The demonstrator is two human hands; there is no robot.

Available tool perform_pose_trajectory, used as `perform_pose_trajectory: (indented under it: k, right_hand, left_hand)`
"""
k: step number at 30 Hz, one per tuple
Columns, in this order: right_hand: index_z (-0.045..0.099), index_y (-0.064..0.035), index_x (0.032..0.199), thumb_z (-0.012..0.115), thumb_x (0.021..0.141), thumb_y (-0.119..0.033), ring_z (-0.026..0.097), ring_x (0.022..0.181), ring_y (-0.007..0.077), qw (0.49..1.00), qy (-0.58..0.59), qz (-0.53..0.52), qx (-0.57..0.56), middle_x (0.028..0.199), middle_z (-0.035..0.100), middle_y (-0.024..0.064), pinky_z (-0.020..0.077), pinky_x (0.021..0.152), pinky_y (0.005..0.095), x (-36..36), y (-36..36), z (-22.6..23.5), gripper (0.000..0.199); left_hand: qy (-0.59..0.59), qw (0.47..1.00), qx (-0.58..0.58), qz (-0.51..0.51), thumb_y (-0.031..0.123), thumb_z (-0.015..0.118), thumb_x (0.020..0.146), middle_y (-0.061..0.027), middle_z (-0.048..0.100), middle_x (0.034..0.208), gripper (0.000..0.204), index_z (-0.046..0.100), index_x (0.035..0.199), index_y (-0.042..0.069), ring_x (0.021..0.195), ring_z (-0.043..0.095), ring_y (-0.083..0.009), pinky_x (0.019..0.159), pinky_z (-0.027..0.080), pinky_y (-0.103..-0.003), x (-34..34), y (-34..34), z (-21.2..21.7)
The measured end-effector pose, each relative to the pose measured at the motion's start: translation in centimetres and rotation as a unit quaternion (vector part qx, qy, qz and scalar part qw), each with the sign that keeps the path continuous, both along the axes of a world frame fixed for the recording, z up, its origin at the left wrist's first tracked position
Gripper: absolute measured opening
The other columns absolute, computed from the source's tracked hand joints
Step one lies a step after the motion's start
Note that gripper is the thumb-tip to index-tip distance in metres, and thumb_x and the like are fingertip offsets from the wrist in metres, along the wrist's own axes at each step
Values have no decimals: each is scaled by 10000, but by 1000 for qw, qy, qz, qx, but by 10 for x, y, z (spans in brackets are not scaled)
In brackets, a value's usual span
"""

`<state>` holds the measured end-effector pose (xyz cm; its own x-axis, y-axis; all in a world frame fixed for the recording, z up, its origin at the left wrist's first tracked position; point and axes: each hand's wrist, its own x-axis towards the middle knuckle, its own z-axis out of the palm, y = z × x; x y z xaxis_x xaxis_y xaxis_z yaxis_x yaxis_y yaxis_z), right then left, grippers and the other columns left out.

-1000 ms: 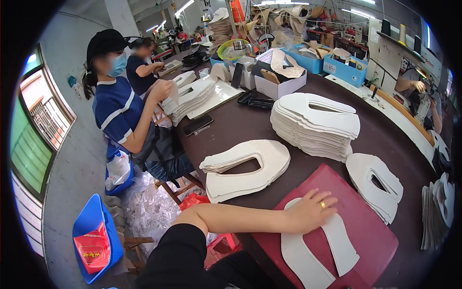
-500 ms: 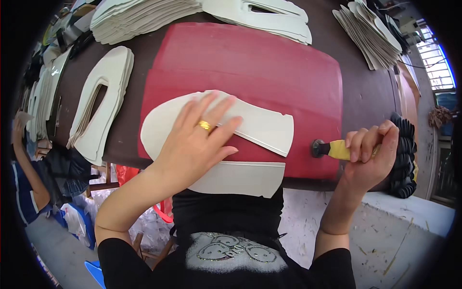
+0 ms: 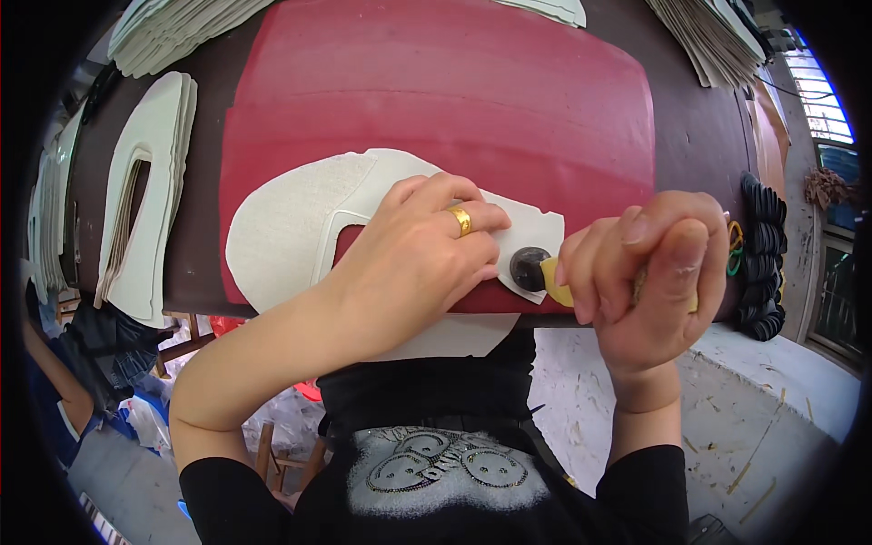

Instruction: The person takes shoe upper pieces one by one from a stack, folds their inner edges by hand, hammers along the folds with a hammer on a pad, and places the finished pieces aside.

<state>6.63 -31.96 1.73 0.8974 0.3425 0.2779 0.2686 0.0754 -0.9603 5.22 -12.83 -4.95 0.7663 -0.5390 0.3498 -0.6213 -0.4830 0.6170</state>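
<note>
Left hand [image 3: 431, 250], half-curled, presses a white piece [image 3: 286, 213] at the table's [image 3: 201, 232] near edge; right hand [image 3: 649, 272] clenches a hammer [image 3: 528, 270], apparently flattening, next needing even taps.

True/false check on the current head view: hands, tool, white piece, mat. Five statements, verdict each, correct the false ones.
1. The right hand grips a tool by its yellow handle. True.
2. The left hand is held well away from the U-shaped white piece. False: it rests on the piece.
3. The mat beneath the white piece is red. True.
4. The gold ring is on the right hand. False: it is on the left hand.
5. The tool's dark round head overlaps the white piece in this view. True; whether they touch is unclear.
</note>
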Motion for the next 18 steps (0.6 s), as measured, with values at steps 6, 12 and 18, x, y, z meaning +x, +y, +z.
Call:
perform_pose_trajectory:
  k: [6,12,18]
  right_hand:
    - [464,-84,974,310,1076,-371,379,364,115,994,-18,52,93,498,376,-14,427,425,285,-14,3,37,342]
    - [458,-70,953,313,1073,-321,393,351,106,961,43,-109,-251,490,386,0,388,370,300,-6,-5,21,313]
    - [437,-91,966,302,1077,-312,360,377,113,1000,23,10,10,511,344,-15,428,463,279,-4,6,-3,282]
  left_hand:
    - [44,998,-13,47,59,723,769,-54,658,1096,78,656,792,26,1084,553,-286,932,431,-424,-1,-11,2]
    - [41,997,-7,65,57,725,760,-57,655,1085,76,660,781,24,1073,557,-287,929,435,-426,-3,-7,-3]
    - [20,1000,-16,9,63,740,739,-69,660,1073,102,651,775,28,1086,568,-302,922,449,-434,4,9,-3]
